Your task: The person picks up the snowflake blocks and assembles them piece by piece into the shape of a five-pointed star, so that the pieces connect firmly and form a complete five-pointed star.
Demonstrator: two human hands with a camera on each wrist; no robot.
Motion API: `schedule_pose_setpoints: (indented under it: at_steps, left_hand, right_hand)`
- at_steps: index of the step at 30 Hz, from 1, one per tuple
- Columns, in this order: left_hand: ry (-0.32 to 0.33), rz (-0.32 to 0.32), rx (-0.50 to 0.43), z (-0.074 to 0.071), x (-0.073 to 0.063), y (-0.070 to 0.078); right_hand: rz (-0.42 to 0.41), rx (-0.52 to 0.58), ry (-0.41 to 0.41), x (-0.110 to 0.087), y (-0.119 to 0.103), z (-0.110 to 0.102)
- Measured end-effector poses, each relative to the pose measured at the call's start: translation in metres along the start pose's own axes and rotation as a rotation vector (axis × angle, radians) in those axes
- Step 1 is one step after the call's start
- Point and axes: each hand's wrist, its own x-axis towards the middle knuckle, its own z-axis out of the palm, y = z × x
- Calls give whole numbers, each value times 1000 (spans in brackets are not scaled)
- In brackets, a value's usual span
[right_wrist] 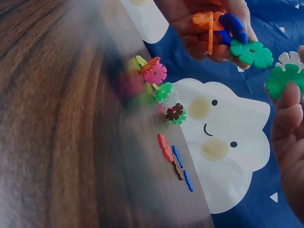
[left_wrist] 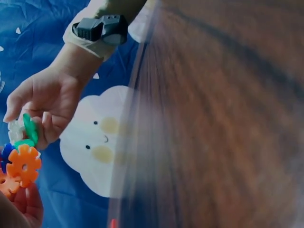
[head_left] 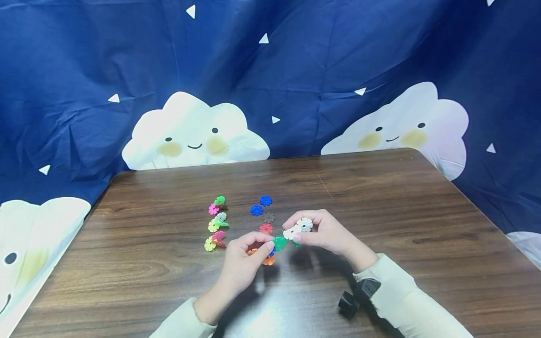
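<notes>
Fingers of the left hand (head_left: pixel 240 264) pinch a cluster of orange, blue and green notched discs (right_wrist: pixel 237 26); those of the right hand (head_left: pixel 327 236) pinch a white-and-green cluster (right_wrist: pixel 277 77). Both clusters are above the table (head_left: pixel 401 202), near each other but apart in the right wrist view. For joining, the apparent step, facing notches are best aligned squarely, gripped close and pushed straight. Beyond lie loose discs (head_left: pixel 265 219) and, farther left, joined discs (head_left: pixel 212 226). No brand, label or writing is legible.

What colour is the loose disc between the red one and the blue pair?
The disc is brown, best seen in the head view.
</notes>
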Motion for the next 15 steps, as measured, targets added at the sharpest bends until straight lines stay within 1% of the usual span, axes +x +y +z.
schedule_pose_setpoints:
  at_steps: [6,8,13,15]
  left_hand:
    - [-24,57,67,-2,0,2]
    - [-25,70,85,-1,-1,2]
    - [-15,77,145,-1,-1,5]
    - [-11,77,165,-1,0,6]
  right_hand:
    - [-14,-27,-55,-1,1,-1]
    - [-5,-28,-67,-1,1,-1]
    - [2,-62,-86,-1,-1,0]
    - [-2,-46,-84,-1,1,1]
